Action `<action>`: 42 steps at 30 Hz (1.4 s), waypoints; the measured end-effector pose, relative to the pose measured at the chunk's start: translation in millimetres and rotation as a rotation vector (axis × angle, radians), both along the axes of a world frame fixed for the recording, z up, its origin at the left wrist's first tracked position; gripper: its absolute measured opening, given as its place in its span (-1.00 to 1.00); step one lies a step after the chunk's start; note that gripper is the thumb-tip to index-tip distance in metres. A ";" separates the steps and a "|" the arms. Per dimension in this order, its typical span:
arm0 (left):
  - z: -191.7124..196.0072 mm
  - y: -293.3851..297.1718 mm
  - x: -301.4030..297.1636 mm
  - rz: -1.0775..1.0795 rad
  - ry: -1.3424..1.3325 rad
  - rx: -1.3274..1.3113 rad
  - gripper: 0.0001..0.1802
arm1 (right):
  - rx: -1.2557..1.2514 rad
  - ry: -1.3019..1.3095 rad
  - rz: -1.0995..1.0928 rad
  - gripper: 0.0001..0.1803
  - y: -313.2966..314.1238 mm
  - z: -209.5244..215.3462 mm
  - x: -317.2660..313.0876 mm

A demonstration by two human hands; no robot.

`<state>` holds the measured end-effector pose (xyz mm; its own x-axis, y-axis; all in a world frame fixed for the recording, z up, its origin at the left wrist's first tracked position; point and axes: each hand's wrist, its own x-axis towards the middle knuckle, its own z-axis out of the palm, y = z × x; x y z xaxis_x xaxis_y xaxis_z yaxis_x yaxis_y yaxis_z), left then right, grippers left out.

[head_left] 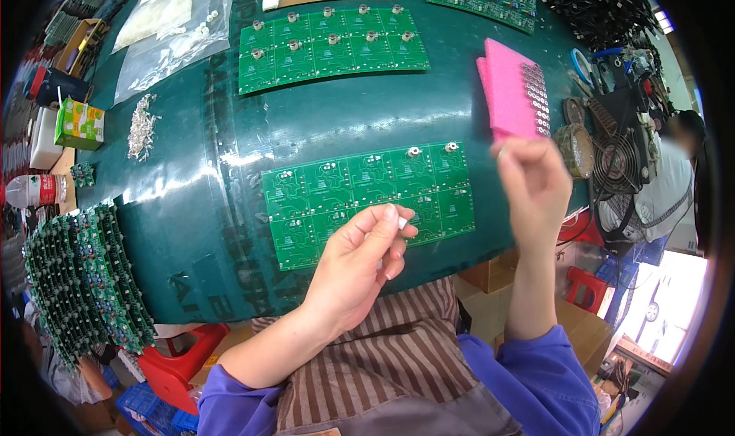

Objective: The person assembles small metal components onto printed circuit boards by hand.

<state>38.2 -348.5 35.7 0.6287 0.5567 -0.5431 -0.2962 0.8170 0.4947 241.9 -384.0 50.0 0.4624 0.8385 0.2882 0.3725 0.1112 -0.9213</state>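
Note:
A green circuit board panel (306, 199) lies before me, with two silver round components (414, 152) standing on its far right part. Over its near edge is my left hand (356, 248), thumb and finger closed on a small white piece (402, 223). My right hand (536, 179) is raised right of the panel, by the near end of a pink foam block (505, 91). Its thumb and fingertips are pinched together and slightly blurred; what they hold, if anything, cannot be made out. Rows of small metal components (538, 103) stand along the foam's right side.
Behind lies another green panel (329, 61) carrying several silver components. Small clear pieces (142, 126) lie heaped at left, below plastic bags (180, 22). Stacked boards (84, 275) line the left table edge. A fan (615, 164) and black cables (597, 11) are at right.

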 end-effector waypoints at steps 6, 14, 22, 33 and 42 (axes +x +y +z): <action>4.1 -1.3 -0.2 0.036 -0.107 -0.065 -0.70 | -0.011 0.305 0.357 -0.83 -18.0 -3.9 -55.5; 5.1 -2.2 -4.5 0.046 -0.088 -0.035 -0.68 | 0.032 0.166 0.337 -0.83 -13.3 -11.5 -58.3; 7.2 2.4 -11.4 -0.025 0.025 0.016 -0.60 | 0.022 -0.109 0.322 -0.82 -1.3 -9.5 -57.7; -1.7 -1.2 -15.7 0.045 -0.059 -0.058 -0.59 | -0.145 -0.496 0.318 -0.93 59.0 -9.3 -53.1; -2.6 -1.4 -14.2 0.062 -0.048 -0.045 -0.67 | -0.284 -0.473 0.339 -0.94 64.4 -4.9 -53.8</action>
<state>23.9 -349.9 33.1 0.6197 0.5707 -0.5388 -0.3689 0.8177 0.4418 188.1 -319.6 45.0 0.0363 0.9893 0.1410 0.7325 0.0697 -0.6772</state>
